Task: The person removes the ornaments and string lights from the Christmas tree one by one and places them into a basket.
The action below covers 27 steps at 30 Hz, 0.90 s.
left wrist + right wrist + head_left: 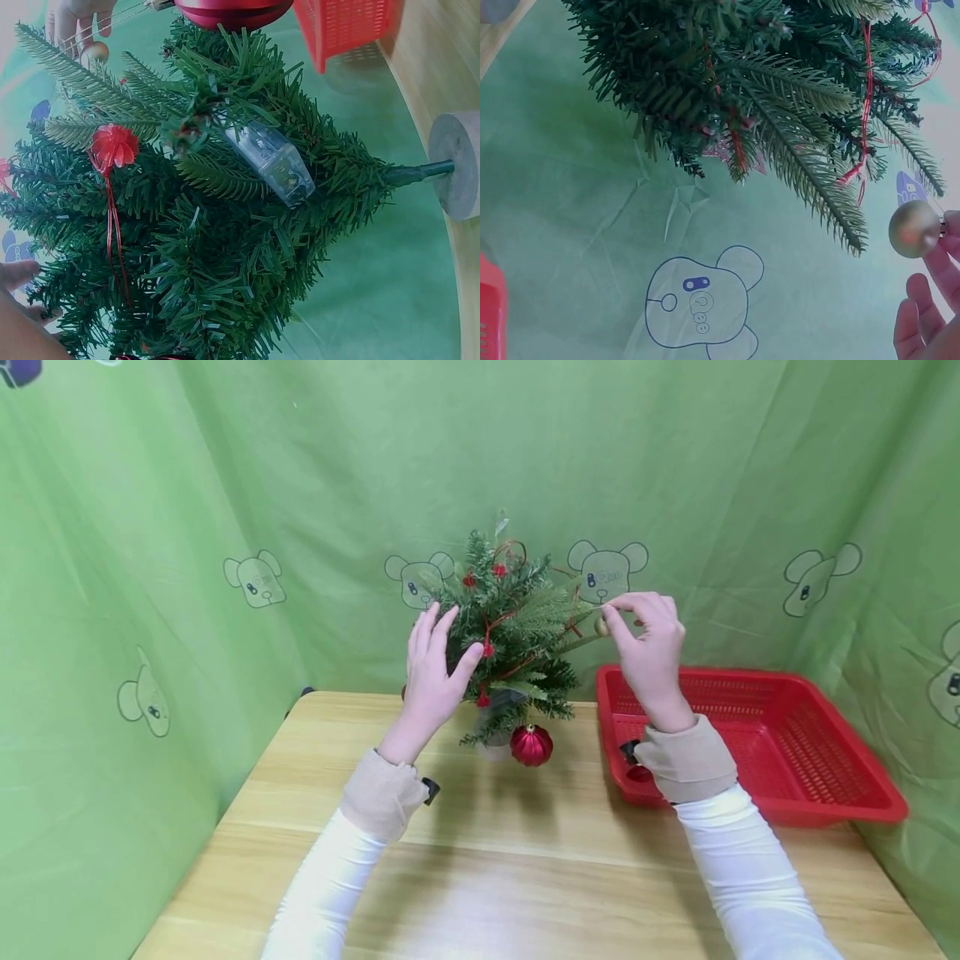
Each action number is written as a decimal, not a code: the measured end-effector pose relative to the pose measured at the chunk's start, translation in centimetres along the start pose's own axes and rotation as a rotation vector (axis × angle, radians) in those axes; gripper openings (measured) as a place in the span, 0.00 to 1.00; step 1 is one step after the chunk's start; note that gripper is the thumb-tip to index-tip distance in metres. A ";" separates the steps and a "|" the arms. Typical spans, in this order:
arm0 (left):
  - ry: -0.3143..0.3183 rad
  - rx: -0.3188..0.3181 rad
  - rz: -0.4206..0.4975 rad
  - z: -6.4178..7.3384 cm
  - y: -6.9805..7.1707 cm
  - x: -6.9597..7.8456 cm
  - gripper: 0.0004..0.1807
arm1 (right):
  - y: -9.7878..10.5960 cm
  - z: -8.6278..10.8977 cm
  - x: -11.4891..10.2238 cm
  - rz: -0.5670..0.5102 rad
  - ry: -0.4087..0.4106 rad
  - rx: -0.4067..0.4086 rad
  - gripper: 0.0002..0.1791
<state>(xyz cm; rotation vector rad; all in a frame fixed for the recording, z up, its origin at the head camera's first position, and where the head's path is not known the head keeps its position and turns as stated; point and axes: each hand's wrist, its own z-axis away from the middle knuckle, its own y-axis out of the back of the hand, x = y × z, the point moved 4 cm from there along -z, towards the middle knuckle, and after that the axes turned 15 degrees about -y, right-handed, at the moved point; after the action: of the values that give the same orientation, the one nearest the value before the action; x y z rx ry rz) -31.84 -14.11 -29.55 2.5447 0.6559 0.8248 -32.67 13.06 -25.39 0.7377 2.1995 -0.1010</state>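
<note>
A small artificial Christmas tree (536, 614) stands at the back of the table. My left hand (435, 672) is at its left side, fingers spread and fairly straight, overlapping the branches. To the right of the tree, my right hand (651, 647) pinches a small gold bauble (915, 229) at its top, beside a branch tip; a thin string runs from the fingertips toward the branches. From a low front branch hangs a shiny red bauble (531, 746). Red flower-like ornaments (114, 145) on red cords hang among the needles. A transparent plastic box (277, 165) sits between lower branches.
At the right of the wooden table (480, 893) stands a red plastic basket (847, 810), with a dark red ornament (639, 773) near its left wall. Green curtain (337, 460) with bear drawings surrounds the table. The tree's round grey base (457, 165) rests on the tabletop.
</note>
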 end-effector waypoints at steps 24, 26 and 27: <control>0.004 0.002 -0.004 0.2 -0.1 0.0 0.52 | 4.7 -1.2 4.4 0.241 -0.215 0.014 0.11; 0.004 -0.001 -0.005 0.2 -0.1 0.0 0.52 | 4.9 -1.0 5.1 0.284 -0.245 -0.035 0.12; 0.004 -0.001 -0.006 0.2 -0.1 0.0 0.52 | 5.0 -1.0 5.4 0.303 -0.259 -0.060 0.13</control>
<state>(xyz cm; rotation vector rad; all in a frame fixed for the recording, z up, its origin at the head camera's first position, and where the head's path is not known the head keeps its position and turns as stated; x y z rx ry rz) -31.79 -14.09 -29.72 2.5392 0.6640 0.8287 -33.41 20.09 -27.81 0.9583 1.8183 0.0226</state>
